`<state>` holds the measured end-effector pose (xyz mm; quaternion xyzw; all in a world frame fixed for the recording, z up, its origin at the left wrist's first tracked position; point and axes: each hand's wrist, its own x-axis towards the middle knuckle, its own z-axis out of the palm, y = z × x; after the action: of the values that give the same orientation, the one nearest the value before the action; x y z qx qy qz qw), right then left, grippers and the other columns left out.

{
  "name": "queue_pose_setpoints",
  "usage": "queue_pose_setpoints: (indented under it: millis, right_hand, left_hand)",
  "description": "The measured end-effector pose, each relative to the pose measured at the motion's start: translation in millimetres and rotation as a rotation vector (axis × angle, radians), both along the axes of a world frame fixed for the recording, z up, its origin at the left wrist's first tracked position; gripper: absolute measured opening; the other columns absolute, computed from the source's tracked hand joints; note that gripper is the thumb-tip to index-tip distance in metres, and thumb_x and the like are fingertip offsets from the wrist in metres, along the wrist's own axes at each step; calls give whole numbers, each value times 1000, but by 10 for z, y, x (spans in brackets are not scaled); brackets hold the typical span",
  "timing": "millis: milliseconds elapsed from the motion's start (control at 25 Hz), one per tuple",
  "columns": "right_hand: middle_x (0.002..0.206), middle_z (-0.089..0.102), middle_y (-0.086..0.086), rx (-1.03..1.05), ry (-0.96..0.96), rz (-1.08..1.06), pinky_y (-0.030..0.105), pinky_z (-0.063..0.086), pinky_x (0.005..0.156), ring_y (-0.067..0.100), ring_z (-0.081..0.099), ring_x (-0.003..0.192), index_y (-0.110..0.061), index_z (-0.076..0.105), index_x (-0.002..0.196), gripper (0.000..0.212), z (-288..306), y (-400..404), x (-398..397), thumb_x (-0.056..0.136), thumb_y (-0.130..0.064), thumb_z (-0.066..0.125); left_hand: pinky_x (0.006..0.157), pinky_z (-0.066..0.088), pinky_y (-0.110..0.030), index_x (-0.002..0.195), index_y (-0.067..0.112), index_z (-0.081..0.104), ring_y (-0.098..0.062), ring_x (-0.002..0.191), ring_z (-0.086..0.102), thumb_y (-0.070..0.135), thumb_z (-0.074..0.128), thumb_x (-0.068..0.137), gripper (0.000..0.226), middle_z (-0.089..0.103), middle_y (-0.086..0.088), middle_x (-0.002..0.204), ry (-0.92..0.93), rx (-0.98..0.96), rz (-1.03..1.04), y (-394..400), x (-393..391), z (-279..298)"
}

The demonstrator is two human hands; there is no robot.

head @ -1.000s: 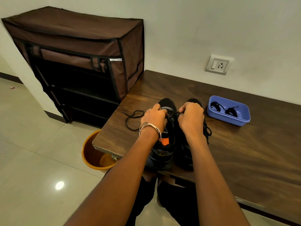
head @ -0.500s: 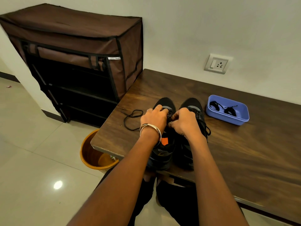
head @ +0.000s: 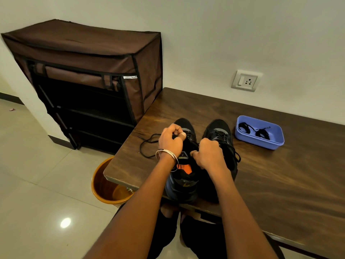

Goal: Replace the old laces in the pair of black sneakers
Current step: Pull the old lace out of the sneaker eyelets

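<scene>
Sneakers are sitting side by side on the near left corner of the dark wooden table (head: 261, 184), toes pointing toward the wall: the left sneaker (head: 183, 176) with an orange insole patch showing, the right sneaker (head: 222, 135) with its lace tied. The left hand (head: 170, 140), wearing metal bangles (head: 166, 155) at the wrist, is curling its fingers over the left sneaker's eyelet area and appears to be pinching the lace there. The right hand (head: 210, 155) is closing in a fist at that shoe's tongue; it seems to be gripping the tongue or a lace end, though I cannot tell which. A loose black lace (head: 147, 144) is trailing across the tabletop to the left of the shoes. A blue tray (head: 261, 144) is resting just right of the pair, holding two coiled black laces (head: 254, 130). A brown fabric shoe rack (head: 89, 75) is standing against the wall, and an orange bucket (head: 104, 186) is sitting on the floor beneath the table corner.
</scene>
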<state>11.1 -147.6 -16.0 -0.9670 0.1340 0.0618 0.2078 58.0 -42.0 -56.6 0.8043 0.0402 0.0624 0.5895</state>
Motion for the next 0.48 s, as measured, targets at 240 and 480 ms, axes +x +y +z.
queue_pose_setpoints:
  millis: [240,480]
  right_hand:
    - [113,57,17,-60,-7,40,35,41,72,36,59,101,-6,55,110,27,-5,39,-50,94,-26,63]
    - [118,55,19,-83,-9,58,36,40,74,38,58,104,-5,54,113,22,-20,52,-52,97,-21,57]
  left_hand:
    - [79,46,-28,100,25,66,-15,94,58,18,59,88,16,61,5,100,-103,434,-245,51,5,108]
    - [89,51,-40,123,18,66,-30,110,56,19,53,96,29,56,-6,122,-204,964,-295,32,24,145]
